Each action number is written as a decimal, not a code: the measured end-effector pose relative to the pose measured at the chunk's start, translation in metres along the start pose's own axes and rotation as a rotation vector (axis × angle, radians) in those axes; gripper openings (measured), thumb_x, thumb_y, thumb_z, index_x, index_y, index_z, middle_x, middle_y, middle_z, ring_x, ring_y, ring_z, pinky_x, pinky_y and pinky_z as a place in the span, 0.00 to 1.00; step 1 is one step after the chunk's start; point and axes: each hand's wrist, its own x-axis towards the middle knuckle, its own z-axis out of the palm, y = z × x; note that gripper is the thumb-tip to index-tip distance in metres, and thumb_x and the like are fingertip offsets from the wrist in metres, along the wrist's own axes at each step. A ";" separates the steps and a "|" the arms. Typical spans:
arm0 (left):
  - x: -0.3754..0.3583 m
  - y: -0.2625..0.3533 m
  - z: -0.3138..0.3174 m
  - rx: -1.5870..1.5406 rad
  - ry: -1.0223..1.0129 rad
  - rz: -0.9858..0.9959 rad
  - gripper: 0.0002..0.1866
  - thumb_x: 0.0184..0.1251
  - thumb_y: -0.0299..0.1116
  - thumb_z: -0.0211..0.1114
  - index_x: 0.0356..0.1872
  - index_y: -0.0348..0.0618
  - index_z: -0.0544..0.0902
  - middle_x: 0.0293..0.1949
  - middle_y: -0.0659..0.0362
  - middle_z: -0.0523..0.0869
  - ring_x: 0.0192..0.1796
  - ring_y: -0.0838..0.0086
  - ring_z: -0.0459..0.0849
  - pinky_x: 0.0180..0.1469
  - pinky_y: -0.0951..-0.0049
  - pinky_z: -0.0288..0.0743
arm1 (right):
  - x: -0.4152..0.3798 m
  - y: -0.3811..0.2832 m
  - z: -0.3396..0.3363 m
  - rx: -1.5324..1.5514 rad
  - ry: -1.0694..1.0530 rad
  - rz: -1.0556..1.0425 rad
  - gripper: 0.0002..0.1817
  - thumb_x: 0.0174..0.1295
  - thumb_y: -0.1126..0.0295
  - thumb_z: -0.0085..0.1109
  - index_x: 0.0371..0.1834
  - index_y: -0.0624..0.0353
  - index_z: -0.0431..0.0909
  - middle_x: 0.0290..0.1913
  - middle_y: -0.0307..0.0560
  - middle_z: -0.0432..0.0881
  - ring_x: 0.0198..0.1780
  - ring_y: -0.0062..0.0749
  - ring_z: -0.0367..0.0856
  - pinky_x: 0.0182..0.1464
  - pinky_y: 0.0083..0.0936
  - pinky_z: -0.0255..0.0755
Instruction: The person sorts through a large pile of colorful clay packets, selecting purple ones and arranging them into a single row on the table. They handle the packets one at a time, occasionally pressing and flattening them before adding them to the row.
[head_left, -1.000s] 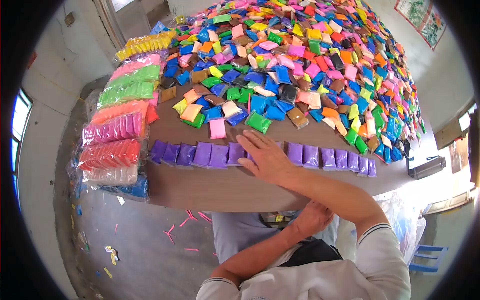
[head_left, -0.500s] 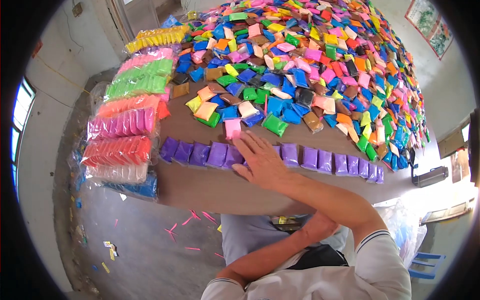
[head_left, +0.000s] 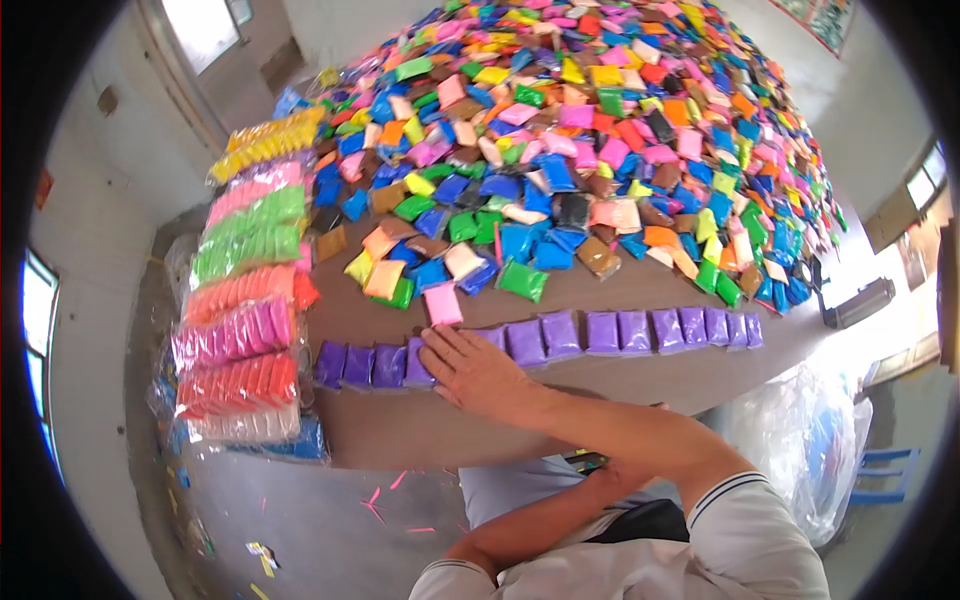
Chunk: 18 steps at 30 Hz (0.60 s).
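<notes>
A line of purple packets in clear wrap runs across the brown table. My right hand lies over the left part of this line, palm down with fingers stretched out, touching the packets and covering some of them. A pink packet lies right beyond its fingertips. My left hand is lower, by the table's front edge, where my right forearm crosses it. Its fingers are mostly hidden.
A large heap of mixed-colour packets covers the far table. Clear bags of same-coloured packets, including green ones, are stacked along the left edge. A black object stands at the right edge. Clear plastic hangs beyond my right arm.
My right hand has shifted left along the purple line, now covering packets that showed before. The camera view has turned slightly. My left hand stays low by the table edge.
</notes>
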 end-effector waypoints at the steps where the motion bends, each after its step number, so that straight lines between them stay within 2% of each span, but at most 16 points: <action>1: 0.005 -0.009 -0.012 -0.014 -0.005 0.007 0.22 0.71 0.39 0.58 0.62 0.40 0.76 0.59 0.50 0.79 0.66 0.53 0.74 0.68 0.54 0.68 | 0.000 0.000 -0.001 0.011 0.006 0.009 0.33 0.68 0.54 0.55 0.70 0.64 0.68 0.75 0.59 0.65 0.77 0.51 0.61 0.77 0.46 0.54; 2: 0.010 -0.018 -0.023 -0.027 -0.009 0.014 0.21 0.70 0.38 0.58 0.60 0.40 0.77 0.58 0.50 0.79 0.65 0.53 0.74 0.69 0.54 0.68 | 0.000 -0.001 -0.002 0.024 0.012 0.020 0.33 0.68 0.54 0.55 0.71 0.65 0.68 0.75 0.60 0.65 0.77 0.51 0.61 0.78 0.46 0.54; 4: 0.045 -0.024 -0.071 -0.506 -0.010 -0.214 0.18 0.67 0.38 0.59 0.55 0.41 0.78 0.55 0.50 0.79 0.63 0.54 0.76 0.68 0.52 0.68 | -0.002 -0.004 0.005 0.072 0.080 0.019 0.35 0.66 0.53 0.57 0.70 0.65 0.68 0.75 0.61 0.64 0.77 0.52 0.61 0.78 0.46 0.53; 7: 0.070 -0.030 -0.094 -0.405 -0.276 -0.002 0.13 0.64 0.37 0.60 0.45 0.43 0.79 0.48 0.52 0.80 0.55 0.56 0.79 0.65 0.50 0.71 | -0.008 -0.003 0.030 0.166 0.306 0.018 0.39 0.61 0.52 0.61 0.70 0.66 0.67 0.76 0.62 0.62 0.78 0.54 0.57 0.79 0.47 0.52; 8: 0.074 -0.028 -0.096 -0.355 -0.235 0.017 0.12 0.65 0.38 0.60 0.45 0.44 0.80 0.45 0.53 0.80 0.53 0.55 0.80 0.64 0.49 0.72 | -0.012 0.000 0.036 0.206 0.409 0.002 0.40 0.59 0.51 0.62 0.70 0.67 0.67 0.77 0.63 0.60 0.79 0.55 0.56 0.79 0.48 0.51; 10: 0.080 -0.021 -0.097 -0.286 -0.184 -0.021 0.10 0.67 0.39 0.60 0.41 0.44 0.81 0.43 0.54 0.81 0.50 0.55 0.81 0.61 0.48 0.74 | -0.020 -0.004 0.026 0.273 0.442 -0.017 0.43 0.57 0.49 0.64 0.71 0.67 0.66 0.78 0.62 0.58 0.80 0.56 0.53 0.80 0.47 0.51; 13: 0.075 -0.006 -0.087 -0.311 -0.083 -0.103 0.08 0.65 0.37 0.63 0.36 0.44 0.83 0.41 0.55 0.83 0.49 0.56 0.81 0.59 0.47 0.75 | -0.051 -0.005 -0.030 0.355 0.480 -0.026 0.41 0.57 0.50 0.65 0.70 0.65 0.67 0.75 0.63 0.61 0.78 0.56 0.57 0.77 0.47 0.56; 15: 0.071 -0.001 -0.087 -0.305 -0.089 -0.155 0.08 0.63 0.37 0.66 0.35 0.44 0.84 0.38 0.55 0.83 0.48 0.56 0.82 0.59 0.47 0.75 | -0.094 -0.001 -0.093 0.399 0.460 0.043 0.37 0.59 0.53 0.65 0.68 0.62 0.69 0.73 0.60 0.64 0.75 0.54 0.62 0.74 0.46 0.61; 16: 0.070 0.007 -0.087 -0.282 -0.150 -0.191 0.08 0.62 0.37 0.67 0.35 0.44 0.85 0.38 0.54 0.84 0.48 0.57 0.82 0.60 0.48 0.74 | -0.123 0.008 -0.120 0.420 0.447 0.073 0.35 0.60 0.54 0.65 0.67 0.60 0.70 0.72 0.58 0.66 0.74 0.53 0.65 0.73 0.45 0.63; 17: 0.064 0.010 -0.088 -0.259 -0.209 -0.227 0.09 0.61 0.37 0.68 0.36 0.44 0.86 0.37 0.54 0.84 0.49 0.57 0.82 0.61 0.48 0.74 | -0.151 0.018 -0.131 0.298 0.468 0.134 0.32 0.61 0.55 0.65 0.65 0.59 0.71 0.69 0.56 0.69 0.69 0.52 0.70 0.69 0.44 0.67; 18: 0.057 0.010 -0.089 -0.214 -0.292 -0.183 0.10 0.60 0.39 0.69 0.37 0.45 0.86 0.37 0.54 0.85 0.49 0.57 0.82 0.62 0.49 0.73 | -0.182 0.032 -0.141 0.179 0.485 0.195 0.29 0.61 0.56 0.66 0.63 0.58 0.73 0.65 0.53 0.73 0.65 0.51 0.74 0.66 0.43 0.70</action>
